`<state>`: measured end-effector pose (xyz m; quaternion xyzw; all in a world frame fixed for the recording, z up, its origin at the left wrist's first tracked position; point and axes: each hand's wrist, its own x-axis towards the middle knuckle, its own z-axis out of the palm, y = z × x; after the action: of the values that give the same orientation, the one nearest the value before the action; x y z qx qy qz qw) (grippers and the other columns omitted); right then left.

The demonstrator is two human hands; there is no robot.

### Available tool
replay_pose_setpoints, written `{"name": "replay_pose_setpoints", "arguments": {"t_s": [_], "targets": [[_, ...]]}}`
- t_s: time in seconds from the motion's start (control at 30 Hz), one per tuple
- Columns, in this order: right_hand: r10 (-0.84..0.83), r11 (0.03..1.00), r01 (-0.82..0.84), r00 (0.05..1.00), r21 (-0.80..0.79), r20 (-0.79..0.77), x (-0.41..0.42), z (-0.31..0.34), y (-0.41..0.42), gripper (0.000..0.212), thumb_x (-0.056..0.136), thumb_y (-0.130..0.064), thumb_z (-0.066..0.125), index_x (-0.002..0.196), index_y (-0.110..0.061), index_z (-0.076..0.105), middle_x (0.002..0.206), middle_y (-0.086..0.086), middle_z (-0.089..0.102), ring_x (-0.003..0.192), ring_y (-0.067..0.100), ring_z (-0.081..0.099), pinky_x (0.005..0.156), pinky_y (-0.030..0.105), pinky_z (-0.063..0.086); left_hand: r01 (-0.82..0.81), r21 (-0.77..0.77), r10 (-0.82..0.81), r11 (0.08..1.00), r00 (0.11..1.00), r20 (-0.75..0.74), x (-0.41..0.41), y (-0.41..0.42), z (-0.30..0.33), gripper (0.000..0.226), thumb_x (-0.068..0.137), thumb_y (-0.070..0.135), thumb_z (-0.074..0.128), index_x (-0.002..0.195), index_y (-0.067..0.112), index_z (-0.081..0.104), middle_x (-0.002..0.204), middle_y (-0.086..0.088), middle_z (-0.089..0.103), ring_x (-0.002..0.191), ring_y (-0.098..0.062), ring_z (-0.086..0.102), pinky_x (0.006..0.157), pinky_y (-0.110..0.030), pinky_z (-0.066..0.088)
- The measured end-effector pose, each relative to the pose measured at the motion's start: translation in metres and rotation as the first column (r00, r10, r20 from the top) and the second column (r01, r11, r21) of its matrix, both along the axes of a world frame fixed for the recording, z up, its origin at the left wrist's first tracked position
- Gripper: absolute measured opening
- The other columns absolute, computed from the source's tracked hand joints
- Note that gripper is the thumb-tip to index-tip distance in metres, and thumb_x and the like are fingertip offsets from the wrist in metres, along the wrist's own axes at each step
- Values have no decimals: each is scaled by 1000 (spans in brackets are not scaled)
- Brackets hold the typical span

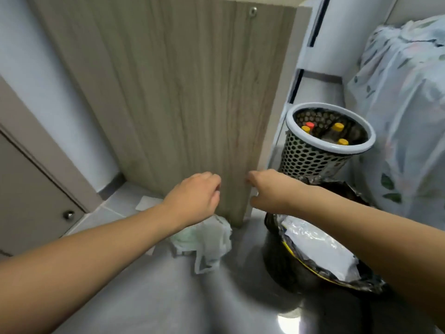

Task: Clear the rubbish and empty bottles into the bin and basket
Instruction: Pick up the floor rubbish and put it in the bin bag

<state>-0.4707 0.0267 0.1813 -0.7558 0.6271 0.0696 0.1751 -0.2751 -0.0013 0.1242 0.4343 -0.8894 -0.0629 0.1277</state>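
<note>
Crumpled pale-green plastic bag (206, 239) lying on the grey floor at the foot of the wood-grain panel (168, 92), partly under the left hand (195, 197). Paper scrap (147, 203) lying farther left. Hovering just above the bag, fingers loosely curled, holding nothing. Right hand (265, 191) reaching beside the panel's edge; grip impossible to tell. Sitting near, to the right: black-lined bin (284, 263), white packet inside; perforated basket (310, 160) holding capped bottles (337, 127). Likely collecting floor rubbish; next: closing on the bag, carrying it rightward to the bin.
</note>
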Motion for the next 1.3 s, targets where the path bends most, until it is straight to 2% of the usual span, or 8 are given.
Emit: {"name": "replay_pose_setpoints", "arguments": {"t_s": [0.17,0.4,0.63,0.77,0.87,1.03,1.17,1.3], "targets": [[65,992,-66,998,105,12,80,-50,-22,55,85,-28,57,136,-13,43,133,10,52,119,30,53,97,37,47,-208,172,198,963,977,74,102,-4,-45,9,90,23,47,90,15,50,96,-7,57,91,-28,56,74,-36,45],[115,964,-104,993,247,-30,139,-137,-34,72,83,-24,56,148,-17,25,144,13,39,127,33,45,104,36,40,-515,408,296,754,821,489,215,4,-106,29,92,27,44,118,18,50,119,-5,53,105,-24,55,85,-34,47],[102,970,-108,994,217,37,173,-185,-68,69,87,-30,56,147,-12,26,150,13,30,138,31,30,112,36,30,-616,516,463,595,788,406,235,-29,-154,39,89,37,55,121,15,50,123,-8,54,109,-25,56,87,-31,44],[87,975,-98,994,198,67,195,-206,-101,61,88,-24,53,144,-12,30,147,12,34,132,33,37,107,38,35,-658,622,616,424,713,334,224,-39,-195,74,74,60,66,129,15,46,126,-7,51,114,-26,54,96,-36,45],[68,975,-90,991,202,112,214,-223,-128,57,91,-21,49,144,-10,30,146,13,33,131,33,38,107,38,37,-731,515,650,448,662,373,217,-43,-220,86,66,68,69,129,14,44,129,-8,47,119,-25,48,101,-37,43],[30,985,-47,994,168,102,251,-256,-166,52,94,-25,48,140,-6,31,141,18,36,126,34,40,104,36,35,-693,567,669,445,678,304,234,-53,-241,65,71,51,76,116,11,51,120,-10,48,109,-24,51,92,-32,45],[31,995,-29,999,91,-21,268,-276,-172,57,91,-33,54,135,-3,34,137,18,35,125,34,36,103,36,31,-621,661,663,422,708,242,247,-63,-241,32,76,38,76,75,19,50,102,-7,47,85,-19,51,73,-24,39],[-15,998,19,998,61,-67,273,-284,-173,68,82,-43,65,129,-2,38,132,19,38,122,35,37,102,38,32,-577,714,688,396,701,185,250,-64,-244,24,80,26,73,72,18,52,97,-3,41,81,-17,50,74,-21,38]]}}
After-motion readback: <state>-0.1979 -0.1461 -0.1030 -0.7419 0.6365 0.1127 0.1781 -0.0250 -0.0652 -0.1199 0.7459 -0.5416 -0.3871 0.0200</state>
